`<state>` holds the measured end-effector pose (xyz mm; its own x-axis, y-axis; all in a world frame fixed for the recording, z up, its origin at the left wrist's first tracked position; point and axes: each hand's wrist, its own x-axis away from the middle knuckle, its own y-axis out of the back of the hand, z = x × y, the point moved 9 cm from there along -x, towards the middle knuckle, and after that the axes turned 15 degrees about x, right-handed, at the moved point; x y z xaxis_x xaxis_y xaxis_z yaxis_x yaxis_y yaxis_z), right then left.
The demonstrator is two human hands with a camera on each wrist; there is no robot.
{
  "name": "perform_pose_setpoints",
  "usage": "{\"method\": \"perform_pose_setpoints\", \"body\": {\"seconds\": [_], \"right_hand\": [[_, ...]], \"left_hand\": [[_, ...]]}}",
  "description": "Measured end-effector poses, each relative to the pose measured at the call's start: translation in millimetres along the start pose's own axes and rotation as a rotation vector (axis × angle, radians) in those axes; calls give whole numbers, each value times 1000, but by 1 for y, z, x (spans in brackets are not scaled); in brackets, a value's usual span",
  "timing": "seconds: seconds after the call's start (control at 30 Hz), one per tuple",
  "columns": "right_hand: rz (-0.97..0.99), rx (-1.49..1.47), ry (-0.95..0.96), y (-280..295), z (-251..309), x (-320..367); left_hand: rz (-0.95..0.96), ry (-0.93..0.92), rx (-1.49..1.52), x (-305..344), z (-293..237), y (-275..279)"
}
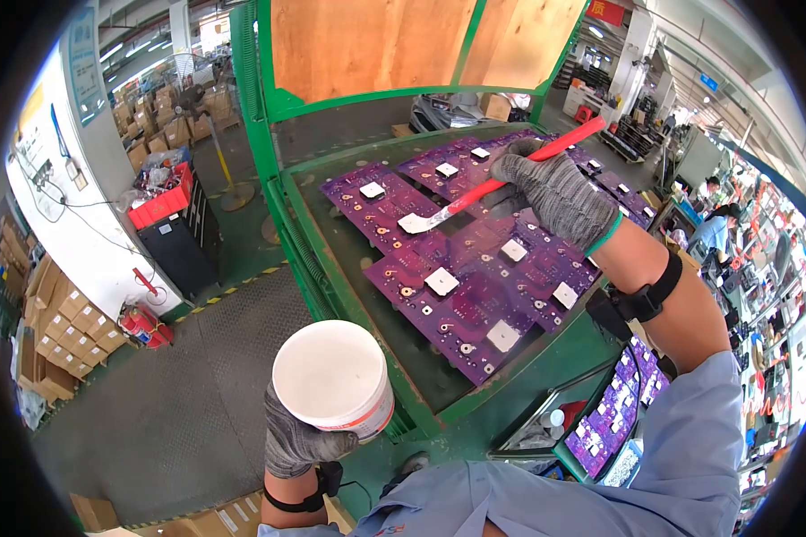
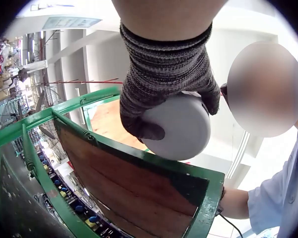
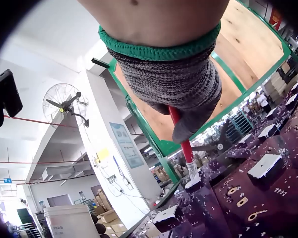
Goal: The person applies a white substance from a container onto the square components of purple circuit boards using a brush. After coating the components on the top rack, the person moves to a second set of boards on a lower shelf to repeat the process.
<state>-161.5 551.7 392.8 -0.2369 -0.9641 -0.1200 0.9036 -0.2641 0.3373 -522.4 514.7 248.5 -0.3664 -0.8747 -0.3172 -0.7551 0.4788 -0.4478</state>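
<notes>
My gloved right hand (image 1: 555, 192) grips a brush (image 1: 475, 194) by its long red handle. The white-coated tip points down and left, over a purple circuit board (image 1: 349, 192) and close to a white-topped square component (image 1: 372, 190). In the right wrist view, the brush tip (image 3: 191, 169) overlaps another such block at the board's edge. Low in front of my body, my gloved left hand (image 1: 297, 438) holds a white plastic tub (image 1: 331, 367) from below and the side. Pale walls show inside the tub. The left wrist view has its rounded underside (image 2: 179, 129) between thumb and fingers.
Several purple boards lie side by side within a green metal frame (image 1: 403, 380). A wooden panel (image 1: 367, 45) stands raised along its far side. More boards (image 1: 604, 421) rest at lower right. A red fire extinguisher (image 1: 145, 327) and stacked cartons (image 1: 72, 331) stand at left.
</notes>
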Motion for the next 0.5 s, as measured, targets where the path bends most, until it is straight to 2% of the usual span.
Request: {"method": "perform_pose_setpoints", "body": {"seconds": [0.17, 0.33, 0.37, 0.5], "right_hand": [[17, 74, 25, 6, 7, -2], [-39, -28, 95, -8, 16, -2], [-36, 75, 39, -9, 10, -6], [-40, 161, 72, -4, 18, -5]], "left_hand": [[-4, -14, -29, 0, 1, 4], [-4, 0, -38, 1, 3, 4], [-20, 12, -23, 2, 4, 6], [-30, 30, -17, 6, 5, 14]]}}
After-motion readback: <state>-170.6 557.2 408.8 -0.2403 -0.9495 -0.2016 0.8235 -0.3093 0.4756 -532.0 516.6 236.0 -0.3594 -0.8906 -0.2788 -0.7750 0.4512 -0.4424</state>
